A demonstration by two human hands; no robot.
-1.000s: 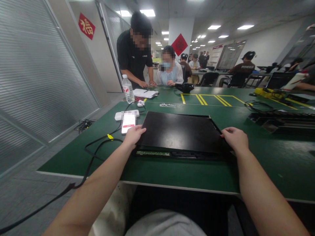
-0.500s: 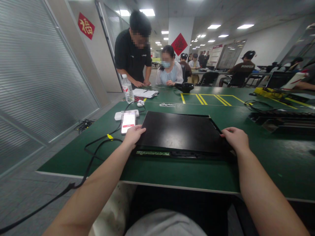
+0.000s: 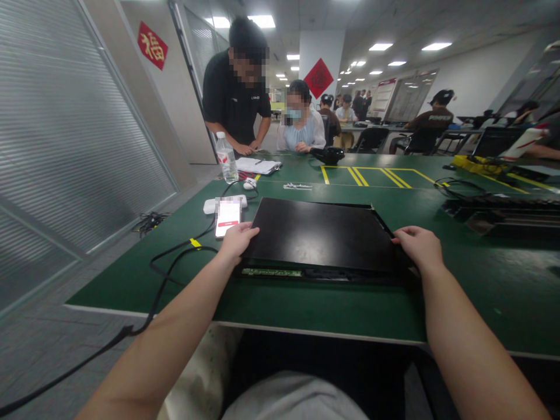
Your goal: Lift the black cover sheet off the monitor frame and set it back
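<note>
A flat black display panel [image 3: 315,233] lies slightly askew over a dark frame [image 3: 350,275] on the green table. My left hand [image 3: 237,240] grips the panel's left edge, its fingers closed and partly hidden beneath. At the right side, my right hand [image 3: 417,245] pinches the edge with thumb and fingers; whether it has the panel, the frame or both I cannot tell. Along the near side a green circuit board [image 3: 272,272] shows in the gap below the panel. A phone [image 3: 228,219] with a lit screen lies just beyond my left hand.
Black cables [image 3: 164,280] run off the table's left edge. Further back are a water bottle [image 3: 226,160], a clipboard with papers [image 3: 259,165] and small white pieces [image 3: 298,186]. Dark stacked parts [image 3: 503,213] lie at the right. Two people are across the table [image 3: 472,268].
My hands and the panel stay almost where they were. The standing person across the table has shifted their hands slightly.
</note>
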